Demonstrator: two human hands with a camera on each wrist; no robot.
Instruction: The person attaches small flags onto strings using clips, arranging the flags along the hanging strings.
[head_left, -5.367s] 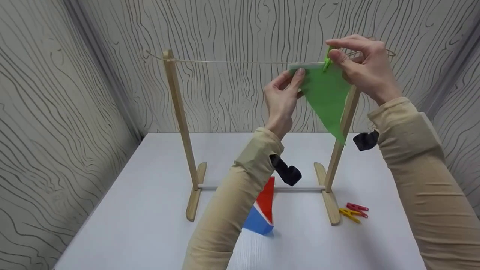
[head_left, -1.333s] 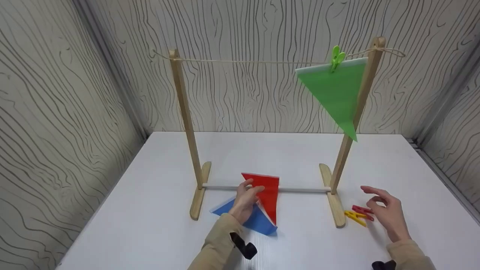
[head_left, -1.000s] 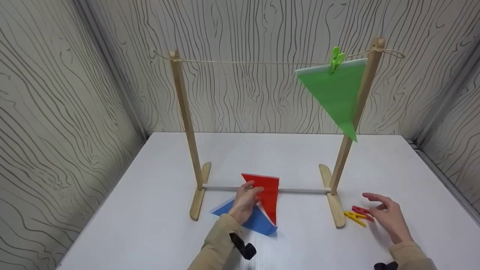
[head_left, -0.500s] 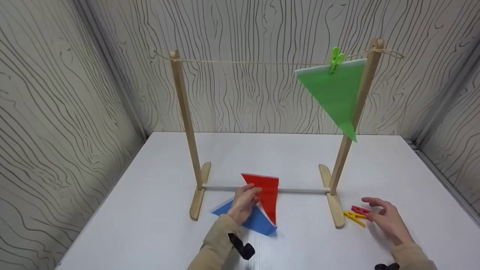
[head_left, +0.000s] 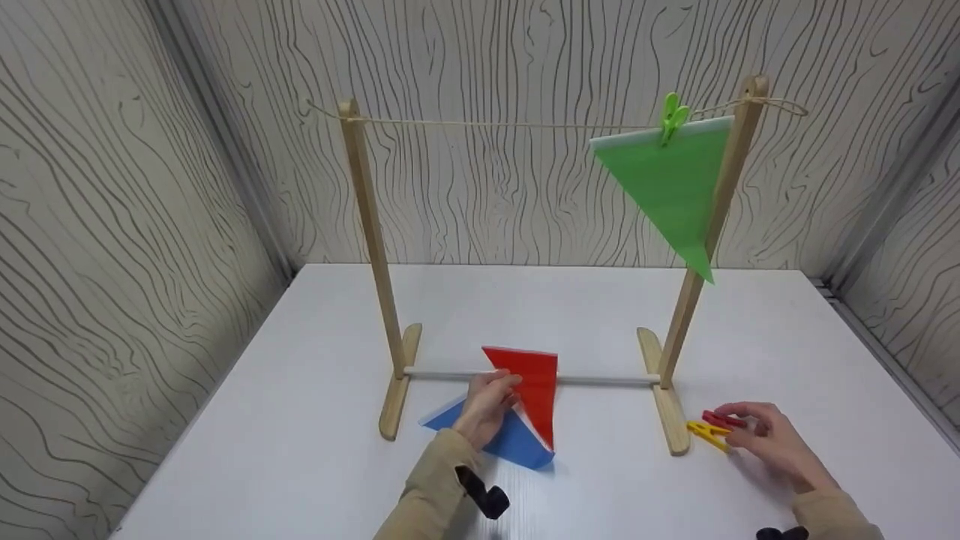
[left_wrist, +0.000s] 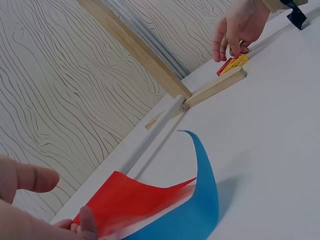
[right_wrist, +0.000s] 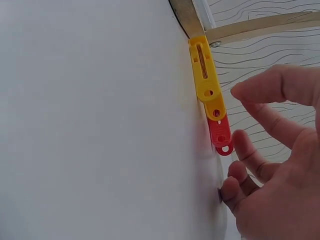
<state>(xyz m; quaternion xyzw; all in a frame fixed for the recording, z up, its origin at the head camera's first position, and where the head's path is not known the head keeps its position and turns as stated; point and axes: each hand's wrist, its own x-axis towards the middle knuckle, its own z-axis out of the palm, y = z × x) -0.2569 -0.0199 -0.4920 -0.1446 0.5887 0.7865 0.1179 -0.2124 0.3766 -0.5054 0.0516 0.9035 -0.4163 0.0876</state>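
Note:
My left hand (head_left: 489,406) rests on the table with its fingertips (left_wrist: 88,228) at the left edge of a red triangular flag (head_left: 537,382); the thumb stands apart from it. The red flag (left_wrist: 135,199) lies partly raised over a blue flag (head_left: 517,444) and curls up in the left wrist view, with the blue flag (left_wrist: 202,210) under it. My right hand (head_left: 766,441) hovers with loosely bent fingers (right_wrist: 265,86) at a red clothespin (right_wrist: 220,136) that lies beside a yellow clothespin (right_wrist: 204,74). Neither pin is gripped.
A wooden stand (head_left: 369,225) holds a string (head_left: 510,125) between two posts. A green flag (head_left: 671,187) hangs from it by a green clothespin (head_left: 673,116) near the right post (head_left: 712,217). Patterned walls close in the white table (head_left: 300,465).
Since 5.4 s ago both hands left the hung green flag and came down to the table. Over the last second the right hand crept closer to the red clothespin; the left hand hardly moved.

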